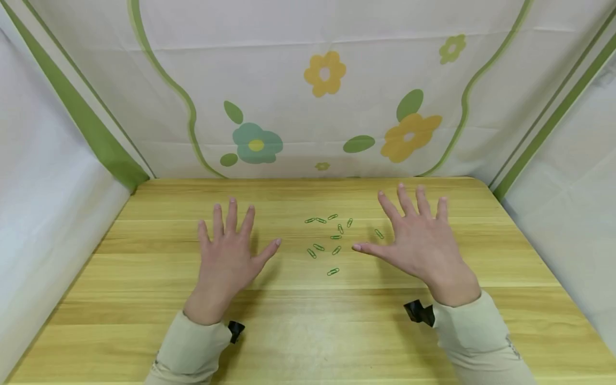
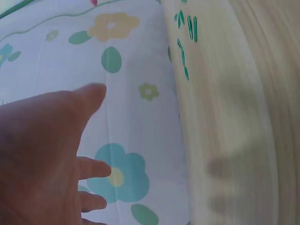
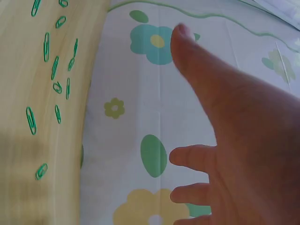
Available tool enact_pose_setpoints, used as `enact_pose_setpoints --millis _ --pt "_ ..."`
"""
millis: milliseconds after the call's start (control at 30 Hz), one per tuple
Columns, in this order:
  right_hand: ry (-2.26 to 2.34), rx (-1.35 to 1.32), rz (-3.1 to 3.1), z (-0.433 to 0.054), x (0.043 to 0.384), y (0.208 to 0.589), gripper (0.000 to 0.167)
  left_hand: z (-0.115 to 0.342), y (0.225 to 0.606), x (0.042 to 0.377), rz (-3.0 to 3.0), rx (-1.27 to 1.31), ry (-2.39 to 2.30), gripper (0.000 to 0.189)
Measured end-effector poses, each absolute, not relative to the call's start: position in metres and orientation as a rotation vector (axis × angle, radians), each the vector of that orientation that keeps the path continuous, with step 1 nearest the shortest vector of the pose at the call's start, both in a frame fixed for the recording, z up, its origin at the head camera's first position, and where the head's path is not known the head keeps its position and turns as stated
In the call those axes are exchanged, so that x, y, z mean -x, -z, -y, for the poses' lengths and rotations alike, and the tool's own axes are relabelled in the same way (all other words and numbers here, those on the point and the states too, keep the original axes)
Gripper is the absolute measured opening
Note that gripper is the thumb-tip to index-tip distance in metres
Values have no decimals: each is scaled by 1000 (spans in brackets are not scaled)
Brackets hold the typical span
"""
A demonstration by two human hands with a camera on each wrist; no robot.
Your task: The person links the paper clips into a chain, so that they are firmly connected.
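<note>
Several green paper clips (image 1: pixel 333 272) lie loosely scattered on the wooden table between the two hands. My left hand (image 1: pixel 226 262) is held palm down over the table to their left, its fingers straight and spread, holding nothing. On the other side my right hand (image 1: pixel 425 243) is spread the same way, also with nothing in it. Its thumb is nearest the group, and a single paper clip (image 1: pixel 379 234) lies beside its index finger and thumb. The right wrist view shows the paper clips (image 3: pixel 31 120) well away from that hand; the left wrist view shows some too.
A white cloth (image 1: pixel 298 117) printed with flowers and leaves hangs behind the table's back edge. Plain white cloth walls (image 1: pixel 53 176) stand on the left and right. The wooden tabletop (image 1: pixel 308 337) extends toward the front. A black device (image 1: pixel 420 313) sits at each cuff.
</note>
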State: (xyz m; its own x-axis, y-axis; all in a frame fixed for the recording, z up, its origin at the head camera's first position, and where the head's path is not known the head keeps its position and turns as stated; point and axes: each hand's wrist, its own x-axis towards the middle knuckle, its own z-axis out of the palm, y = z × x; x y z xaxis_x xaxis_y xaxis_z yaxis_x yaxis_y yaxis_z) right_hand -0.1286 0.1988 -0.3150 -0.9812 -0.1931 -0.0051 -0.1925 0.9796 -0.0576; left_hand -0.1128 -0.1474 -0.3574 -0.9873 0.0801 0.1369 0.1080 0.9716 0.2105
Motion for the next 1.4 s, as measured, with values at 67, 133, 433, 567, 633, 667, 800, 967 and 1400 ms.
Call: enact_pose_setpoints --millis 67,133,433,567,633,667,800,967,1400 --pt "129 356 -3117 -199 129 318 115 145 358 113 3005 168 369 86" --pt "199 427 -3120 -197 129 324 102 141 359 113 3002 205 413 78" --pt "622 652 -3016 -179 134 365 27 119 380 116 2830 404 627 32" --pt "848 703 -2849 -171 137 383 16 106 390 118 2835 450 903 18" --pt "951 708 -2753 -167 137 391 16 100 396 120 2838 469 1025 14" --pt "995 709 -2710 -166 138 394 17 97 398 121 2841 475 1081 14" --pt "1061 729 -2640 -162 139 405 21 89 406 128 2853 483 1229 13" --pt "1086 715 -2670 -155 140 414 18 86 413 134 2860 412 1346 16" --pt "1186 616 -2636 -158 143 429 8 86 427 143 2846 328 1456 7"
